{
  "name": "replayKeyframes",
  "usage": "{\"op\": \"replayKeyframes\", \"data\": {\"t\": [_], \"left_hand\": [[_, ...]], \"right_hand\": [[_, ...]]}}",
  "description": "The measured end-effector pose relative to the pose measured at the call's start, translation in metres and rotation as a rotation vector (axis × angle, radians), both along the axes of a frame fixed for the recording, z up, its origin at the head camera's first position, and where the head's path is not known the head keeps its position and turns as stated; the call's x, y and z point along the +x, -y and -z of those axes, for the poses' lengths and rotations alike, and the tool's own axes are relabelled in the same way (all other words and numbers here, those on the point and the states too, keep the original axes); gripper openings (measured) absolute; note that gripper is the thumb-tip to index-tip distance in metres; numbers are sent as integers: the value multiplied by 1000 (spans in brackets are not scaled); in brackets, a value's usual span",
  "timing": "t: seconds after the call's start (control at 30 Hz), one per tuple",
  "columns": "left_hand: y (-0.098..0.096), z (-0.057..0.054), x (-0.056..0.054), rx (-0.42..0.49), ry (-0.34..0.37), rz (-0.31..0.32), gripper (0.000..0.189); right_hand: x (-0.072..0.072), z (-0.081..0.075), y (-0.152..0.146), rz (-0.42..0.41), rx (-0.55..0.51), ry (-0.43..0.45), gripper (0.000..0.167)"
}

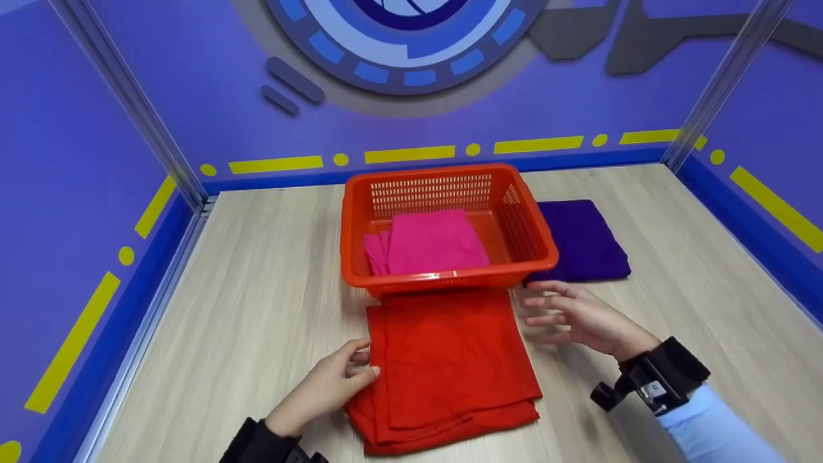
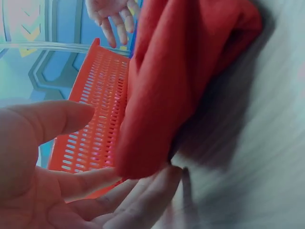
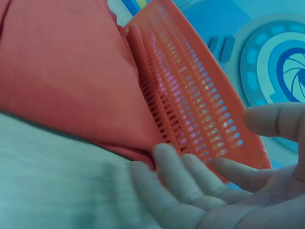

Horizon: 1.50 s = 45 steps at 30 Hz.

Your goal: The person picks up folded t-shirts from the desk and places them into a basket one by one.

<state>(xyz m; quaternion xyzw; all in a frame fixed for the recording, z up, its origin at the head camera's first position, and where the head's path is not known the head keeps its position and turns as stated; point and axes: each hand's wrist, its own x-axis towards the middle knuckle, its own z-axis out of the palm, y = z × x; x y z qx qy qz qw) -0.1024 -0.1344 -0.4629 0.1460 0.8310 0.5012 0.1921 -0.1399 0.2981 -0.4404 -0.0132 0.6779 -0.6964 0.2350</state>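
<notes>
Wood-grain tabletop [image 1: 270,257], red cloth [image 1: 456,360], wrist label [image 1: 654,390] illegible

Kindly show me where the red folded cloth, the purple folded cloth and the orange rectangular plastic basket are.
Red folded cloth [image 1: 453,360], head view: middle of top face.
Purple folded cloth [image 1: 582,241], head view: middle of visible top.
Orange plastic basket [image 1: 431,195], head view: back wall.

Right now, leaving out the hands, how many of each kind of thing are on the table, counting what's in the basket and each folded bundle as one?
Basket: 1, the orange basket
Folded cloths: 3, the pink cloth inside it, the red cloth and the purple cloth
Total: 4
</notes>
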Motion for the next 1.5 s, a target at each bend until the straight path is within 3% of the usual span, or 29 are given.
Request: {"op": "replayKeyframes", "data": {"t": [0.3, 0.53, 0.7, 0.93, 1.0, 1.1, 1.2, 1.3, 1.5], "left_hand": [[-4, 3, -1, 15, 75, -61, 64], [-6, 5, 0, 48, 96, -78, 64], [-9, 7, 2, 92, 154, -95, 67], [-11, 9, 2, 118, 193, -112, 69], [-11, 9, 2, 133, 208, -107, 71], [-13, 10, 2, 220, 284, -89, 76], [-17, 11, 4, 370, 389, -56, 78], [-21, 13, 5, 480, 457, -18, 73], [-28, 16, 6, 524, 495, -21, 53]], "right_hand": [[8, 11, 7, -140, 39, 122, 63], [5, 19, 17, -135, -11, 153, 63], [5, 21, 22, -128, -30, 177, 62], [8, 26, 32, -117, -58, 222, 43], [8, 26, 34, -107, -58, 234, 44], [8, 27, 37, -105, -57, 244, 61], [8, 28, 39, -143, -73, 252, 74], [8, 31, 42, -195, -116, 249, 67], [10, 38, 44, -227, -188, 236, 68]]}}
